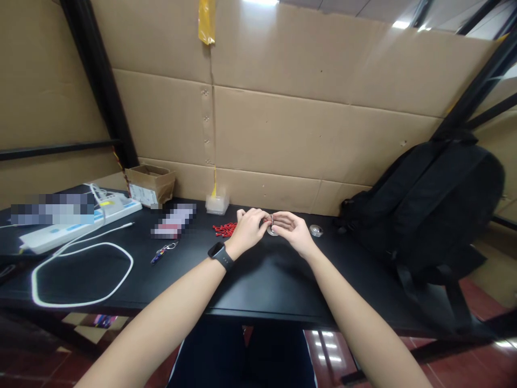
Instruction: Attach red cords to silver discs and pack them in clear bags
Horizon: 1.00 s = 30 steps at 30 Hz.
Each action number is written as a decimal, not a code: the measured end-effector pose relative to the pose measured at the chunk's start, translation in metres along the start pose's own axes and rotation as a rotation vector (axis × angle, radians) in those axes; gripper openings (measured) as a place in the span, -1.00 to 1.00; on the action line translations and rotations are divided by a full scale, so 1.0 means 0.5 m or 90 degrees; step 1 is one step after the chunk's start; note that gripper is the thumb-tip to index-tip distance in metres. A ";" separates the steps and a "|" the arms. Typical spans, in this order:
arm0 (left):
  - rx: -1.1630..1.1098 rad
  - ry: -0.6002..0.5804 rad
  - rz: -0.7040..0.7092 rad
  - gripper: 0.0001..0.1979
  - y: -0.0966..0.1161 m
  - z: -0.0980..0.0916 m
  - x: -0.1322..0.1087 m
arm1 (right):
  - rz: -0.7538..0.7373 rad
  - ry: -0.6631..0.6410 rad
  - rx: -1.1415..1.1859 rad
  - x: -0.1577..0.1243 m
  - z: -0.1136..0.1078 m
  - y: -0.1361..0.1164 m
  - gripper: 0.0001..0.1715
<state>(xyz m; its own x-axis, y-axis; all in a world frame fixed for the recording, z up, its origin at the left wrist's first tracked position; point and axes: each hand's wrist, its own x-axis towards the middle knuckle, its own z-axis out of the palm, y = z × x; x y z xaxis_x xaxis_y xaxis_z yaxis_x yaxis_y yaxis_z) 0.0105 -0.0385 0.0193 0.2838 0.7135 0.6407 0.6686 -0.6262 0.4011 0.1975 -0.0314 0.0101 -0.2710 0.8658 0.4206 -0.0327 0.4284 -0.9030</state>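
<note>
Over the middle of the black table [258, 285], both of my hands come close together. My left hand [251, 227], with a dark watch on its wrist, is closed in a pinch; what its fingertips hold is too small to make out. My right hand [297, 233] is closed with its thumb and fingers on a thin, shiny metal ring [272, 220] between the two hands. Just below the ring, partly hidden by the fingers, sits a small clear round dish [273, 233]. Beside my left hand lies a pile of red cord pieces [224, 230].
A small clear round container [316, 230] stands right of my hands, before a black backpack [436, 199]. Leftward are a keychain [163, 251], clear plastic boxes [217, 204], an open cardboard box [151, 185], a power strip [81, 226] and a looped white cable [131, 264]. Cardboard walls the back.
</note>
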 end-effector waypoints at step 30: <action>-0.030 -0.036 -0.030 -0.88 0.005 0.015 -0.004 | -0.117 0.022 -0.306 0.005 -0.019 0.015 -0.80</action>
<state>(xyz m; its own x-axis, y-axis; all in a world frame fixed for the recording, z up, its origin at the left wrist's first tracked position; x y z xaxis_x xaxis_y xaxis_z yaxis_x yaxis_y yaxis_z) 0.0168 -0.0394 0.0141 0.2914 0.7584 0.5831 0.6494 -0.6044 0.4615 0.2055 -0.0235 0.0054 -0.2707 0.7698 0.5781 0.3708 0.6375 -0.6753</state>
